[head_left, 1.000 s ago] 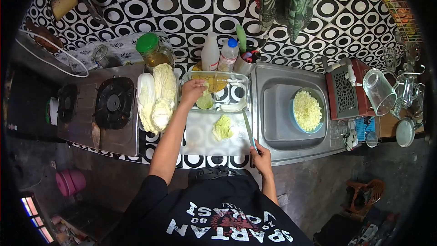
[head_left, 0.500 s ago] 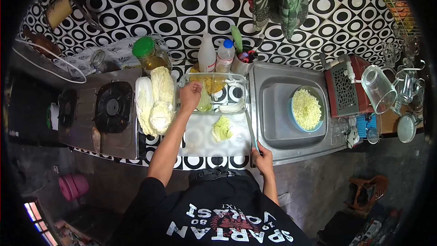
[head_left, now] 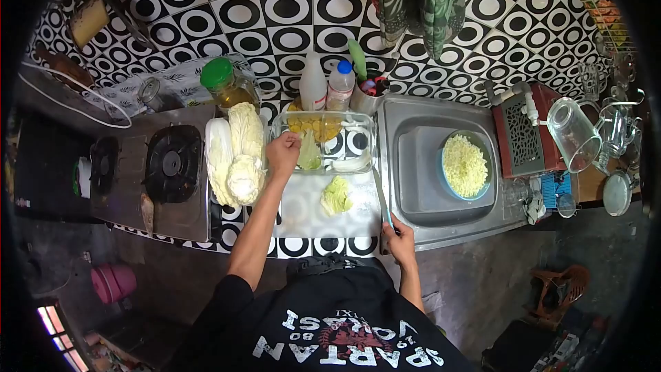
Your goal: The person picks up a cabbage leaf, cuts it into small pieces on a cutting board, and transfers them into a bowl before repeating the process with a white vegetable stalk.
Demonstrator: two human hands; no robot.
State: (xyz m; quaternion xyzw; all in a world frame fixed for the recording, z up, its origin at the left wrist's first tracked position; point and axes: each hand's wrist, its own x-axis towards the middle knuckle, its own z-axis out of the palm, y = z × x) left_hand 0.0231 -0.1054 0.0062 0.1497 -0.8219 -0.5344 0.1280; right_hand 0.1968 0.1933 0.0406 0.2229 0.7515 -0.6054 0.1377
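1. Since a second ago the left hand (head_left: pixel 283 152) has drawn back a little toward the near rim of the glass dish (head_left: pixel 369 146), lifting a pale green cabbage leaf (head_left: pixel 308 153) whose lower end still lies in the dish; the right hand has hardly shifted.
2. That left hand is pinched on the top of the leaf with its fingertips, just inside the dish's left end.
3. Right hand (head_left: pixel 401 236) is clenched round the handle of a knife (head_left: pixel 381 195), which lies along the right edge of the white cutting board (head_left: pixel 297 207), directly in front of the dish, blade pointing away from the person.
4. A cut cabbage piece (head_left: pixel 336 195) rests on the board, just in front of the dish.
5. To do this well, I judge the leaf should be lifted clear of the rim before it swings over the board, and the knife kept flat and still meanwhile.
6. Left of the dish lie whole napa cabbages (head_left: pixel 235 151), then a gas stove (head_left: pixel 169 163); right of it, a sink (head_left: pixel 436 172) holds a blue bowl of chopped cabbage (head_left: pixel 465 165).
7. Behind the dish stand a green-lidded jar (head_left: pixel 226 84) and two bottles (head_left: pixel 326 83); their labels are too small to read.
8. Upside down on the black shirt (head_left: pixel 344 334): "SPARTAN", "VORASI", "80"; other print is unclear.
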